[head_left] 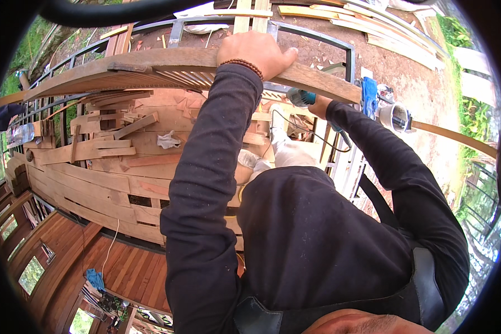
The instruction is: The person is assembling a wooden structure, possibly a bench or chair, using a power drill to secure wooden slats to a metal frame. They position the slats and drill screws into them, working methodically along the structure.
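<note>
My left hand (pixel 256 53), with a beaded bracelet at its wrist, is closed over the top edge of a long wooden louvred panel (pixel 133 61). Thin slats show in the panel below and left of that hand. My right hand (pixel 319 106) is wrapped round a teal corded power tool (pixel 301 97), close under the panel's right end. The panel hides part of the tool, so I cannot tell its exact kind or whether it touches the wood. A dark cord (pixel 317 135) loops down from it.
Dark metal railing (pixel 312 34) runs behind the panel. Wood offcuts (pixel 111 136) and a white rag (pixel 168 140) lie on the plank floor (pixel 94 183). Blue gloves (pixel 368 96) hang beside a white bucket (pixel 394 118) at right. Long boards (pixel 384 33) lie beyond. Another person's sleeve (pixel 6 118) shows at far left.
</note>
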